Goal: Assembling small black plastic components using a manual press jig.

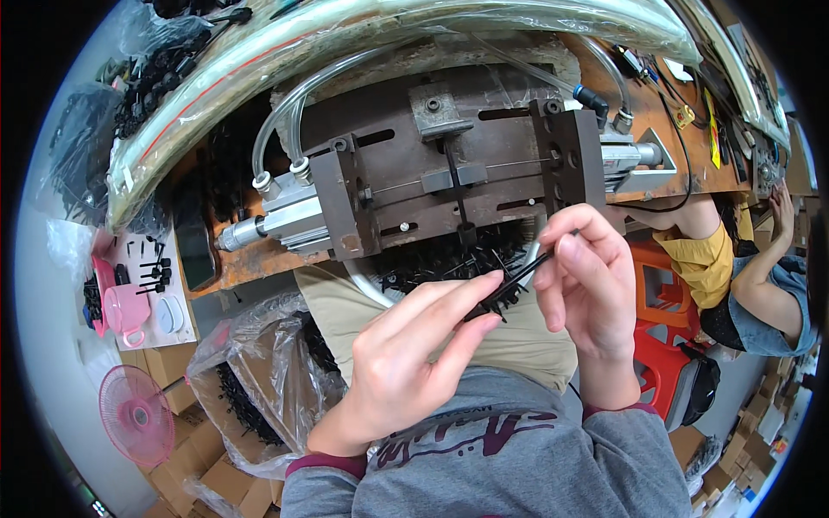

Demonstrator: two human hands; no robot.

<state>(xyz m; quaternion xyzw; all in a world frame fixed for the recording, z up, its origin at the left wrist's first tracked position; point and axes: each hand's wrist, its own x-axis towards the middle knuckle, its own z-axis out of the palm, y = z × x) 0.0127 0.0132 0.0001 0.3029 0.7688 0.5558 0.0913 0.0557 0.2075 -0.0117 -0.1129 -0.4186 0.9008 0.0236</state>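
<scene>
Between my two hands is a slim black rod-like part (521,276), too small for its exact kind to show. My left hand (406,354) pinches its lower left end between fingers and thumb. At the upper right end, the thumb and fingertips of my right hand (596,281) close on it. Below and behind the hands lies a heap of similar black parts (423,263) over my lap. Just beyond stands a brown metal clamping fixture (414,186). Another black rod (455,177) sits upright along its middle, between small grey jaws (466,175).
Air cylinders (294,220) with clear hoses (298,108) flank the fixture. A plastic-lined box (268,380) of black parts stands at my left, near a pink fan (136,416) and pink mug (126,309). At right are a red stool (661,367) and another person (760,285).
</scene>
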